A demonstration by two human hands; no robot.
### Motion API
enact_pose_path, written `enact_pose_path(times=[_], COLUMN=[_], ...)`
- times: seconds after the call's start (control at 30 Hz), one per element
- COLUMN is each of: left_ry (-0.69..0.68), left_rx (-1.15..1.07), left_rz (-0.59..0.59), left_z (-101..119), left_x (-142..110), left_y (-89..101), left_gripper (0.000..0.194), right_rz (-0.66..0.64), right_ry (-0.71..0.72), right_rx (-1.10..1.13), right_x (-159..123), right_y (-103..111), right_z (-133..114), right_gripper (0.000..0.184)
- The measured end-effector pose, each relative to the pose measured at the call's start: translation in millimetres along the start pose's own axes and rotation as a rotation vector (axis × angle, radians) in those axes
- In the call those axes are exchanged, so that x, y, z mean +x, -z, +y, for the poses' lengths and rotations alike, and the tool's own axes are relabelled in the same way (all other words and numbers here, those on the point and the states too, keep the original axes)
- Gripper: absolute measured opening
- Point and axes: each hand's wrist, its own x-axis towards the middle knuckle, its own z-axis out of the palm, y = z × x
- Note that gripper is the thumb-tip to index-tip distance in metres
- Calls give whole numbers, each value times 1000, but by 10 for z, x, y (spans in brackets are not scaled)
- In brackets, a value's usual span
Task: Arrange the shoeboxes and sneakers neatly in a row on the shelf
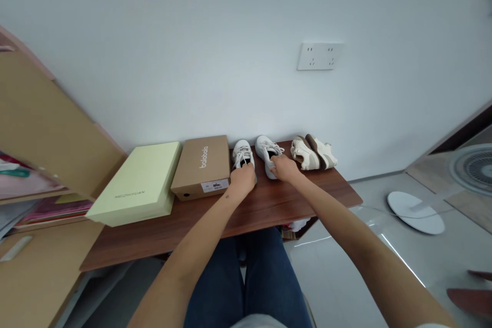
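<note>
Two white lace-up sneakers stand on a reddish-brown wooden tabletop, toes toward the wall and a gap between them. My left hand (243,178) is closed on the heel end of the left sneaker (242,150), close beside the brown shoe box. My right hand (285,168) grips the heel end of the right sneaker (263,145), thumb and fingers around its opening. Both hands partly cover the heels. To the right of my right hand sits a pair of cream-and-brown shoes (306,155), the right one tilted so its brown sole shows.
A brown shoe box (207,161) and a pale yellow box (148,174) lie on the wooden tabletop (265,205) at left. A wooden shelf unit (46,107) borders the far left. A wall socket (320,56) is above; a standing fan's white base (415,212) is right.
</note>
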Motion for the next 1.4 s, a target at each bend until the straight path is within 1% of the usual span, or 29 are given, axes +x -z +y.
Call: enact_pose_path(times=[0.2,0.27,0.37,0.43,0.5,0.6,0.67,0.7,0.77,0.87,0.93,1.03,1.17,1.27,1.4], left_ry=[20,21,25,31,27,-21,-73,-104,-173,-284,-324,-299,-234,-193,-150], left_rx=[-49,-28,-3,-3,-7,-37,-88,-123,-221,-434,-553,-629,-701,-756,-780], left_rz=[0,-4,15,56,110,170,183,186,183,117,58,28,31,35,-4], left_z=[43,66,108,163,251,446,603,685,848,1067,1183,1313,1445,1535,1629], left_x=[20,2,-56,-104,-142,-156,-137,-121,-78,23,119,293,524,682,862], left_y=[17,41,109,189,293,426,437,408,283,-19,-234,-507,-770,-914,-1034], left_gripper=[38,38,40,42,41,41,41,41,42,43,43,45,55,59,52], right_rz=[-5,8,70,127,182,257,297,310,327,332,325,299,251,196,61], right_ry=[-8,8,42,53,50,25,-14,-40,-100,-176,-218,-273,-315,-340,-413], right_rx=[11,16,60,106,144,199,227,232,228,216,210,199,199,214,262], right_x=[2,-17,-76,-133,-197,-300,-373,-411,-488,-596,-656,-712,-696,-621,-504], right_y=[-50,-30,55,142,243,390,468,497,531,517,473,378,237,131,-9], right_z=[-41,-25,74,210,401,757,1007,1130,1361,1670,1850,2077,2301,2423,2560], right_gripper=[30,32,36,36,34,30,30,30,31,32,32,31,31,35,46])
